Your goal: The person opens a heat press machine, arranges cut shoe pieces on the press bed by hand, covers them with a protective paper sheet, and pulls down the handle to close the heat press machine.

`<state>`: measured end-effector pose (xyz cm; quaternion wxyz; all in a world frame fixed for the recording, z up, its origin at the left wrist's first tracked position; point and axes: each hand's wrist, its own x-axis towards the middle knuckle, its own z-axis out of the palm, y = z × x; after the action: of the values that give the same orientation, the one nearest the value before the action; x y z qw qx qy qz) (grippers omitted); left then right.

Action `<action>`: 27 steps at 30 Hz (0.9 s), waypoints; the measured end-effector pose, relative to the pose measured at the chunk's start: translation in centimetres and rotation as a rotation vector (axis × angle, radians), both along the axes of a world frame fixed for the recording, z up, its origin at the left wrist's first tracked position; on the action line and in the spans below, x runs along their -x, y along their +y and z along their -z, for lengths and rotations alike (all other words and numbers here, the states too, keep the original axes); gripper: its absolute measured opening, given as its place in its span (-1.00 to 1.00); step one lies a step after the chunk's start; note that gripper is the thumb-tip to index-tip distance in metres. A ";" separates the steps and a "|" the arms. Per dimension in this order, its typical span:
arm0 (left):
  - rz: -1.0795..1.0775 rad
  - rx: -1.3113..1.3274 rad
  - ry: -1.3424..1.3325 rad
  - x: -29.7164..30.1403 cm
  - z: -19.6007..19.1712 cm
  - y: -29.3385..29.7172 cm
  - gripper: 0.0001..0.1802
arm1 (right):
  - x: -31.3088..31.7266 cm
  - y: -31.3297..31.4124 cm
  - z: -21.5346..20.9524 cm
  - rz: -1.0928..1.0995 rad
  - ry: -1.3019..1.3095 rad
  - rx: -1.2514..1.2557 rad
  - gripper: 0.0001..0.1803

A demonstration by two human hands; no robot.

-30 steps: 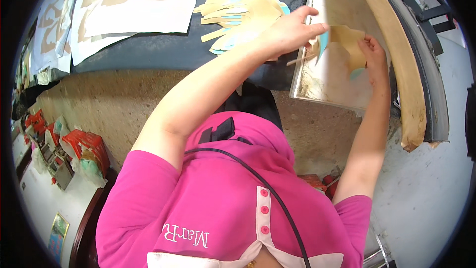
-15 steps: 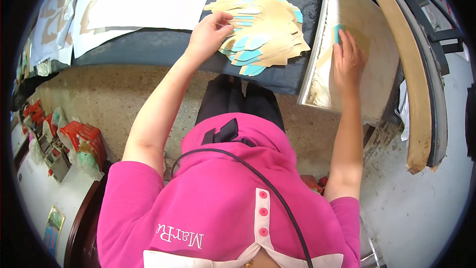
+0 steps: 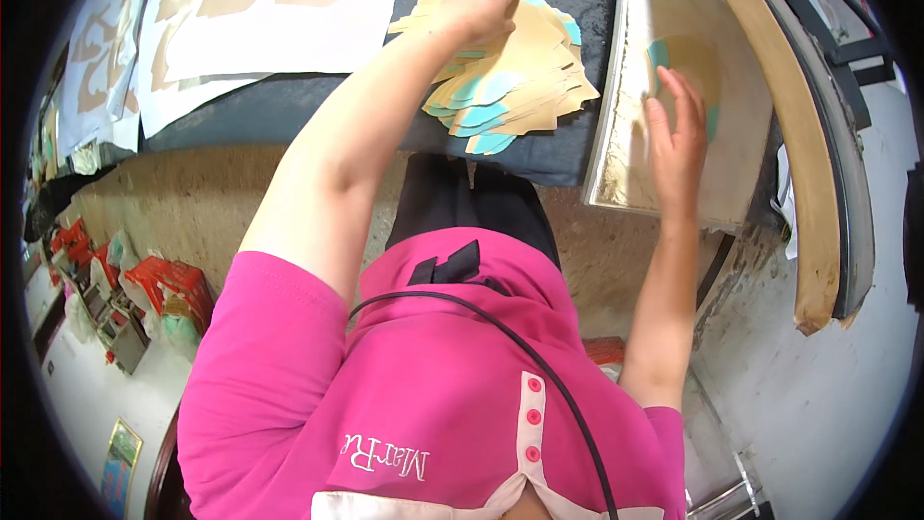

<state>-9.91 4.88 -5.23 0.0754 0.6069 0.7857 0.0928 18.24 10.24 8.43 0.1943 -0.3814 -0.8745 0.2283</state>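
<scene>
Left hand (image 3: pixel 478 2) pressing down, fingers curled, on the stack of tan and teal cutouts (image 3: pixel 510 87) lying on the dark tabletop (image 3: pixel 289 111), right hand (image 3: pixel 677 140) resting flat, grip released, on a tan cutout piece (image 3: pixel 695 63) lying on the metal plate (image 3: pixel 626 164)

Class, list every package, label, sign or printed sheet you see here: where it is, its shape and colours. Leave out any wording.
White sheets: far left of bench, large rectangles with tan cut-out shapes.
Stack of cutouts: mid bench under the left hand, tan and teal card pieces.
Red packages: floor at left, small boxes.
Framed card: floor, lower left, rectangle, blue and yellow.
Board: right of the bench, pale, under the right hand.
</scene>
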 end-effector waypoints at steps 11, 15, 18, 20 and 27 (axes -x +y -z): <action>0.175 -0.376 0.019 0.2 -2.5 -2.8 -0.82 | 1.7 -6.2 -0.1 -0.006 0.215 0.370 -0.67; 0.125 -0.055 -0.452 -0.8 -9.0 -6.2 -0.83 | 2.8 -6.0 0.9 0.012 0.288 0.499 -0.50; 0.081 0.022 -1.074 -0.7 -12.4 -8.8 -0.80 | 3.7 -5.9 1.2 -0.002 0.425 0.671 -0.34; 0.014 0.082 -1.526 -1.1 -14.8 -10.3 -0.79 | 4.3 -6.0 1.4 0.000 0.512 0.884 -0.30; -0.281 -0.038 -2.016 -4.8 -15.9 -12.9 -0.79 | 3.9 -7.5 -0.8 -0.069 0.734 1.462 -0.40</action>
<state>-5.11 -8.01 10.68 0.6813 0.1494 0.4188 0.5815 14.33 2.69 9.20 0.1633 -0.2854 -0.3967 0.8570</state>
